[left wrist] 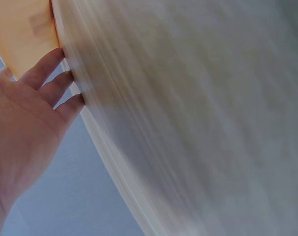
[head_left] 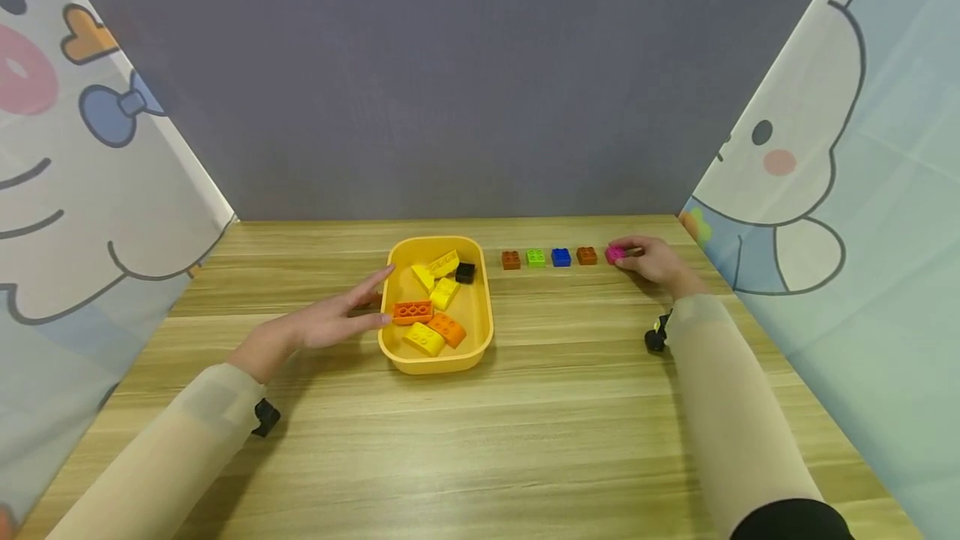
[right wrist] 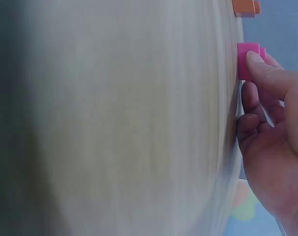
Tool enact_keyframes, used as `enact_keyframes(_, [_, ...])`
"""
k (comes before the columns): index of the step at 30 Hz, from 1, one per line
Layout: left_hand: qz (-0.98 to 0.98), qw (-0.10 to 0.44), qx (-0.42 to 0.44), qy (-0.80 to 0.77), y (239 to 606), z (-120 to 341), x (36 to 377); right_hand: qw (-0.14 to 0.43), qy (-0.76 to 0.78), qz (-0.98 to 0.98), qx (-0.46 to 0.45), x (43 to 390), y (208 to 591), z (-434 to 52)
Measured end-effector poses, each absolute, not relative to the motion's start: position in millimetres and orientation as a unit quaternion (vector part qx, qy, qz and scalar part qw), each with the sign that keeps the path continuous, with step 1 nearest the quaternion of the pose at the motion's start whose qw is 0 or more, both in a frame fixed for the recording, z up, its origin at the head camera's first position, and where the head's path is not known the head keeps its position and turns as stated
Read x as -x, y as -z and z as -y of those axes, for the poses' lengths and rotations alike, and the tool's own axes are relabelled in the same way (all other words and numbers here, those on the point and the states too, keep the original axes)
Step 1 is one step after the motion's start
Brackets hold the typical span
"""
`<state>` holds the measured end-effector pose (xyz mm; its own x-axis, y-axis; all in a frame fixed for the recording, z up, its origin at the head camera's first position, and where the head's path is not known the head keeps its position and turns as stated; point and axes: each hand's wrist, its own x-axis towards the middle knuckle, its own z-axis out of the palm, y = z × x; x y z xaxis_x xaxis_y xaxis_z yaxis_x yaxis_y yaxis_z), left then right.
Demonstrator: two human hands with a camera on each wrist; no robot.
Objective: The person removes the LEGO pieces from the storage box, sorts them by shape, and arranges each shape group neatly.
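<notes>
Five bricks in a row, right hand [head_left: 656, 261] pinching the pink brick [head_left: 615, 254]; perhaps seven in the tray [head_left: 480, 332], left hand [head_left: 330, 323] spread.

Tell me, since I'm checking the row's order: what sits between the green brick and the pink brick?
In the head view, a blue brick and then a brown brick lie between the green brick and the pink brick.
</notes>
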<state>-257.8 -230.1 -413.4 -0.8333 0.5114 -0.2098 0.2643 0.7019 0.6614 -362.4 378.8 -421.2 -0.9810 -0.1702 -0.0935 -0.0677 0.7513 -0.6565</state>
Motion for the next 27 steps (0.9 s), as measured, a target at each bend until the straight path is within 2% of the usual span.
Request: enact_keyframes(27, [-0.903,0.191,-0.220,-0.316,413.5,229.6,258.5,0.078,0.365,-0.926,0.057,363.0,424.8,-374.1])
